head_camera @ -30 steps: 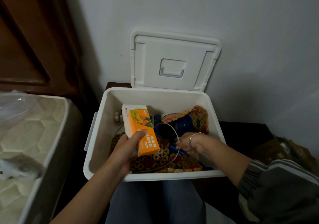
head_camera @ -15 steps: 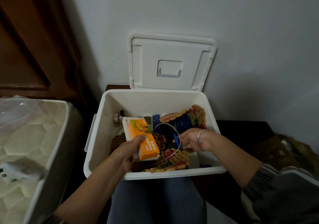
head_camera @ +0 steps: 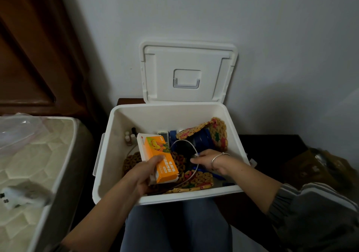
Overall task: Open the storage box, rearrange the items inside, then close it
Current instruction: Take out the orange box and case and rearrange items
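— What has been moved since a second ago?

— The orange cardboard carton has been lowered deeper into the white plastic storage box. The right hand has been drawn slightly leftward.

— How is the carton held?

— It is gripped at its near end by the left hand, with the thumb laid across the printed face and the fingers wrapped beneath. It is kept tilted above the contents.

— And the other hand?

— A thin white cable is pinched near its end by curled fingers; a loop is formed above them. A silver bangle is worn on that wrist.

— Where is the box found?

— On a dark low table against the wall, with its hinged white lid raised upright behind it.

— What is contained?

— Multicoloured woven mats are spread over the bottom, and one is propped at the back right. A blue plastic object is lodged beside it. Small bottles are stood in the back left corner.
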`<state>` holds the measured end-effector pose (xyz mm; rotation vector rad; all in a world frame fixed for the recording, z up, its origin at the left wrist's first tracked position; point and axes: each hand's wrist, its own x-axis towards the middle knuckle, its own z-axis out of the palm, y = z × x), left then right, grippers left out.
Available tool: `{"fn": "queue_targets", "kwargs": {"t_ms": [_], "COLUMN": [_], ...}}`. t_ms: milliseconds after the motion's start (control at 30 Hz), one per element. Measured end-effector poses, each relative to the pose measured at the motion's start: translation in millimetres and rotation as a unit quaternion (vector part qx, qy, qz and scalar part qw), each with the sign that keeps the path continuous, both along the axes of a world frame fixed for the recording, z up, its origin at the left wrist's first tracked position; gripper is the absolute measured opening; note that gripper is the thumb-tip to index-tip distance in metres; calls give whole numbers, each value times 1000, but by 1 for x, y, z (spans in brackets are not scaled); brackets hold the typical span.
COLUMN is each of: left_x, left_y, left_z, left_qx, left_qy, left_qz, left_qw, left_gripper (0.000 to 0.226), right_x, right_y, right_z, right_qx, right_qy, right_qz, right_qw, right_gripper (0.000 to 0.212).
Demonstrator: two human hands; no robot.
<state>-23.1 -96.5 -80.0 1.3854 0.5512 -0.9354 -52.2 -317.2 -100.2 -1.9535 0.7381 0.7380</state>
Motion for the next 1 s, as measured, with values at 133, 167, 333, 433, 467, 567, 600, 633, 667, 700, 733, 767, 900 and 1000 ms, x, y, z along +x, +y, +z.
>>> {"fn": "queue_targets", "kwargs": {"t_ms": [133,167,333,433,467,567,600,633,667,700,733,767,900,1000], "left_x": [-1,0,0,1,1,2,2,3,3,3,4,4,4,5], "left_y": [1,1,2,2,2,2,2,2,1,0,0,-1,-1,-1], "left_z": [-4,-4,-5,-6,-6,-9,-10,-11,-11,-10,-10,-10,-14,-16], "left_qx": [21,21,16,7,4,-6,-6,-7,-8,-10,-12,-11,-5,-8], "left_qy": [-31,-38,-50,-50,-50,-52,-52,-52,-52,-52,-52,-53,-60,-65], "left_qz": [-23,-26,-23,-26,-30,-35,-35,-36,-38,-39,-40,-41,-42,-47], "left_qw": [999,999,998,998,998,998,998,998,998,998,998,998,997,997], "left_gripper": [51,51,52,55,54,51,50,50,49,48,47,48,50,51], "right_x": [4,5,7,4,3,-4,-7,-11,-14,-19,-22,-25,-32,-33], "right_y": [9,10,12,4,0,-8,-8,-9,-8,-8,-7,-7,-3,1], "right_z": [8,11,24,32,36,44,45,44,44,43,41,41,40,38], "right_qx": [-29,-34,-72,-85,-87,-93,-101,-113,-126,-140,-154,-173,-267,-293], "right_qy": [21,26,7,-48,-74,-160,-184,-204,-220,-233,-247,-258,-261,-214], "right_qz": [15,16,23,-27,-42,-49,-41,-25,-2,26,58,91,168,184], "right_qw": [999,999,997,995,993,982,977,972,967,962,955,946,912,913], "right_gripper": [39,41,38,32,28,21,21,23,29,36,40,42,37,36]}}
